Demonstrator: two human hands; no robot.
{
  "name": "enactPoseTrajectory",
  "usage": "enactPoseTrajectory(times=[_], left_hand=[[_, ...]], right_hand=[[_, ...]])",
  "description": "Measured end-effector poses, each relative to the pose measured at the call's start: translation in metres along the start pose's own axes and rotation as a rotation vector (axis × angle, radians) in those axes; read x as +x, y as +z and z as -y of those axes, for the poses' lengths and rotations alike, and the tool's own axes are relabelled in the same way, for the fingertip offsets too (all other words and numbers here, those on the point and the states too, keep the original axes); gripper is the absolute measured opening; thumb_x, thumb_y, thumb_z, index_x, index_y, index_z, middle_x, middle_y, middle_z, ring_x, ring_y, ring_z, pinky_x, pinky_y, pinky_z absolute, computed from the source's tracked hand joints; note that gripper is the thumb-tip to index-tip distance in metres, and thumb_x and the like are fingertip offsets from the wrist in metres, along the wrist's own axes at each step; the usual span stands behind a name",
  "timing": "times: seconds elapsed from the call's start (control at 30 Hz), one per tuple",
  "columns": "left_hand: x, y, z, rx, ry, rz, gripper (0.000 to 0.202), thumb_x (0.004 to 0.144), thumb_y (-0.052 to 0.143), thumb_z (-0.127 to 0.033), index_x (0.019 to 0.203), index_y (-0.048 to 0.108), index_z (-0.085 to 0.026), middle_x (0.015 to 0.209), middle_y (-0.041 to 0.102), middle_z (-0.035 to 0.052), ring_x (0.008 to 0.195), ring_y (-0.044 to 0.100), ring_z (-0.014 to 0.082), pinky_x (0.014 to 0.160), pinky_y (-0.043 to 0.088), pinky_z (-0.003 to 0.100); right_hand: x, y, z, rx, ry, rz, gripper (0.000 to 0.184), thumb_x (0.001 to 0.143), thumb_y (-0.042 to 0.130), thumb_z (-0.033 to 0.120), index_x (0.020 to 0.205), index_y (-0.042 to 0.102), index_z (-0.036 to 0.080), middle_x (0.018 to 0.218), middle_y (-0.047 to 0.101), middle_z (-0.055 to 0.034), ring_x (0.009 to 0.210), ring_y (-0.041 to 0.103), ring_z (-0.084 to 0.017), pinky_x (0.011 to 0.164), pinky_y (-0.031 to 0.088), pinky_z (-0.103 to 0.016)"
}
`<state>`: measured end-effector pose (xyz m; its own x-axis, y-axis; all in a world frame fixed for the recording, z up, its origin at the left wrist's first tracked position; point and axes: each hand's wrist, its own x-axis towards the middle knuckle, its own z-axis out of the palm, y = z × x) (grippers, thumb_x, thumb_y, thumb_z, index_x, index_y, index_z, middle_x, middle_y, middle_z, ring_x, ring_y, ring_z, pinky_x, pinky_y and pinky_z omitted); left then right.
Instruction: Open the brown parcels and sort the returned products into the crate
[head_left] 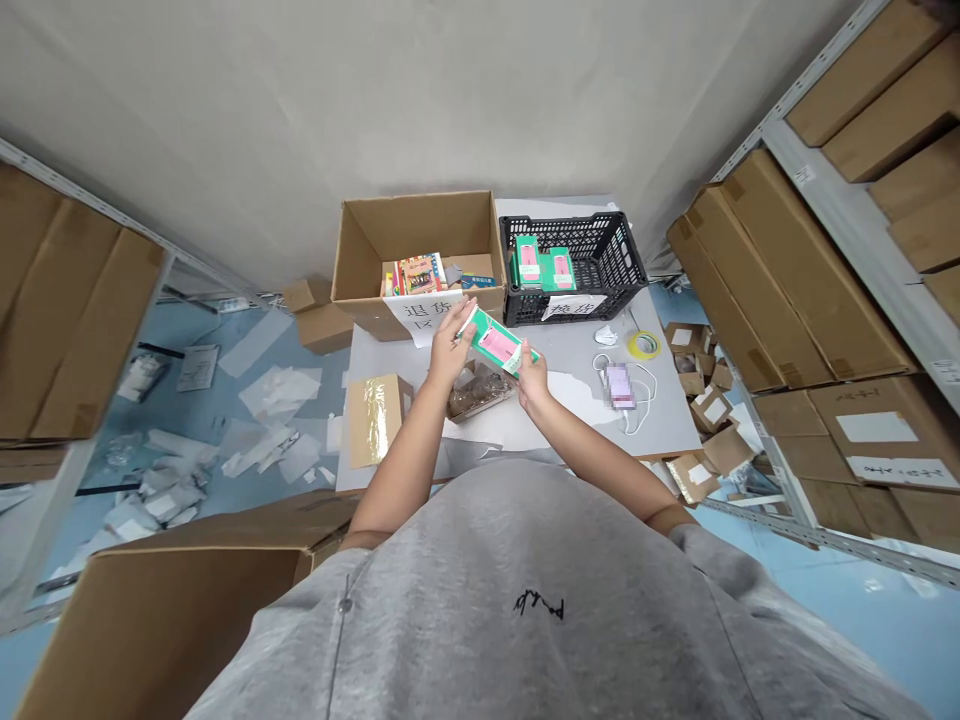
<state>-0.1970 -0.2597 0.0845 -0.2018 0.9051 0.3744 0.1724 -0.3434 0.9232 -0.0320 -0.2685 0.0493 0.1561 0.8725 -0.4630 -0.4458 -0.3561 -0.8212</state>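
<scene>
Between my two hands is a flat green box (495, 340) with a pink panel on its face, held at a tilt above the table. My left hand (451, 343) grips its upper left end, fingers along the edge. At the lower right end, my right hand (532, 375) pinches the box's corner. Beneath it on the table sits a small opened carton (472, 402) with brown wrapping showing, partly covered by my left arm and the box. Similar green boxes (529, 262) stand in a black plastic crate (607, 285) behind.
A large cardboard box (416, 215) holding colourful packs stands at the back left, beside the crate. A taped carton (373, 420) lies at left. Yellow tape (643, 345) and a phone with a white cable (619, 386) lie at right. Shelves with cartons (780, 250) flank the table (675, 435).
</scene>
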Motion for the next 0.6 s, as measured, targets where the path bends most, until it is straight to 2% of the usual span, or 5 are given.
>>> enactPoseTrajectory(times=[0.17,0.23,0.33,0.43,0.6], left_hand=[[-0.022,0.017,0.015,-0.035,-0.034,-0.278,0.053,0.098,0.062,-0.064,0.133,0.075,-0.026,0.15,0.064,0.0094,0.151,0.049,0.0257,0.131,0.029,0.045],[-0.03,0.025,0.021,-0.032,-0.049,-0.378,0.057,0.101,0.055,-0.066,0.136,0.073,-0.025,0.151,0.063,0.0101,0.152,0.048,0.0241,0.131,0.03,0.043],[-0.038,0.033,0.03,-0.022,-0.078,-0.473,0.06,0.104,0.049,-0.066,0.143,0.067,-0.024,0.152,0.062,0.011,0.151,0.049,0.0235,0.129,0.033,0.042],[-0.042,0.035,0.034,-0.014,-0.092,-0.514,0.062,0.105,0.048,-0.064,0.149,0.062,-0.023,0.152,0.063,0.0111,0.15,0.049,0.024,0.128,0.035,0.041],[-0.036,0.032,0.033,-0.001,-0.059,-0.423,0.056,0.102,0.056,-0.061,0.143,0.068,-0.024,0.147,0.067,0.01,0.15,0.051,0.0247,0.127,0.037,0.039]], right_hand=[[0.007,-0.01,0.003,-0.145,-0.229,-0.022,0.044,0.093,0.071,0.042,0.131,0.057,0.024,0.123,0.075,-0.0056,0.129,0.065,-0.019,0.105,0.055,-0.029],[0.009,-0.014,0.008,-0.192,-0.263,0.013,0.047,0.091,0.074,0.04,0.133,0.057,0.026,0.135,0.071,-0.0061,0.14,0.057,-0.019,0.111,0.051,-0.032],[0.009,-0.018,0.016,-0.276,-0.311,0.038,0.045,0.086,0.08,0.038,0.126,0.062,0.028,0.14,0.068,-0.0053,0.147,0.05,-0.021,0.116,0.048,-0.035],[0.009,-0.018,0.018,-0.289,-0.32,0.033,0.04,0.084,0.08,0.034,0.122,0.066,0.027,0.136,0.071,-0.0062,0.147,0.049,-0.024,0.117,0.046,-0.038],[0.013,-0.015,0.011,-0.215,-0.27,-0.014,0.037,0.091,0.072,0.035,0.126,0.063,0.025,0.122,0.076,-0.0051,0.134,0.062,-0.022,0.111,0.05,-0.035]])
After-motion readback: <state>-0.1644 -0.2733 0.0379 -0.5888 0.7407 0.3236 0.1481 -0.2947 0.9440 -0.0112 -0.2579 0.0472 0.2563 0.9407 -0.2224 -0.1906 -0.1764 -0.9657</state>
